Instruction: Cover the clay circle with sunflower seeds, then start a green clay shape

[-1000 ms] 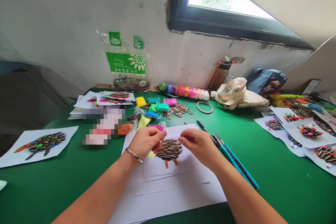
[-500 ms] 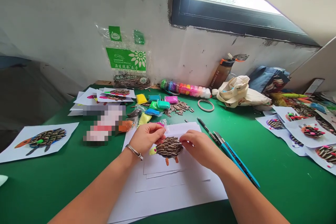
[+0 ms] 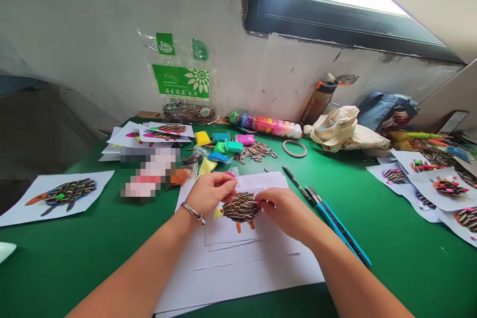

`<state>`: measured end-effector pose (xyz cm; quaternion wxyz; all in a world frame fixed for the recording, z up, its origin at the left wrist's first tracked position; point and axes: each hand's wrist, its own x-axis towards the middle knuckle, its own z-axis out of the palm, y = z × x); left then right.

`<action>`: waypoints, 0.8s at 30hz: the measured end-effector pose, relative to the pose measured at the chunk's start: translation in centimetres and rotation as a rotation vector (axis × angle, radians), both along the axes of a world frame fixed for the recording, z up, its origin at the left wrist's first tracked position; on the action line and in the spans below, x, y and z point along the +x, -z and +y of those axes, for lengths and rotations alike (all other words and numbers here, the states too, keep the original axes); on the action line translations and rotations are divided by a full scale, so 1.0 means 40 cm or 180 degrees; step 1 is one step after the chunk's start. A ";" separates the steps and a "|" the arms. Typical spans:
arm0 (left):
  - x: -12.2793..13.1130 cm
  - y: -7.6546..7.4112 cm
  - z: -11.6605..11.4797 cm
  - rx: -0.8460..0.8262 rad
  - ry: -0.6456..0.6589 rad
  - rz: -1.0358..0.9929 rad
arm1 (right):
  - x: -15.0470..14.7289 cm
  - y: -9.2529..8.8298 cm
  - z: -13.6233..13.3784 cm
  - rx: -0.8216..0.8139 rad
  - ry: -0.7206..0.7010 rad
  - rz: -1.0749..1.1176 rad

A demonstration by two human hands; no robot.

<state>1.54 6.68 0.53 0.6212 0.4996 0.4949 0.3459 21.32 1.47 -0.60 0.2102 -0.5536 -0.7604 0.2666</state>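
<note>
A small animal figure covered in sunflower seeds, with a yellow clay head and orange legs, lies on a stack of white paper sheets on the green table. My left hand, a silver bracelet on its wrist, has its fingers pinched together just above the figure's upper left edge. My right hand presses its pinched fingertips on the figure's right edge, where a speck of pink shows. What either pinch holds is too small to name.
Small coloured clay packets and loose sunflower seeds lie behind the paper. A seed bag leans on the wall. Blue-handled cutters and a pen lie at right. Finished seed pictures sit left and others right. A bottle, cloth bag.
My right hand has come down from above the paper onto the figure's right edge. My left hand has lowered slightly toward the figure's top left.
</note>
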 end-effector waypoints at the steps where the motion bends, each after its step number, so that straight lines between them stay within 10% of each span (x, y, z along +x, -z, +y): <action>1: 0.000 0.000 0.000 0.0001 0.0000 -0.0002 | 0.002 -0.002 -0.001 -0.0016 0.0050 0.0001; 24: 0.005 0.003 -0.007 0.0051 0.0307 0.0283 | -0.023 -0.009 -0.008 0.0611 0.0449 0.0414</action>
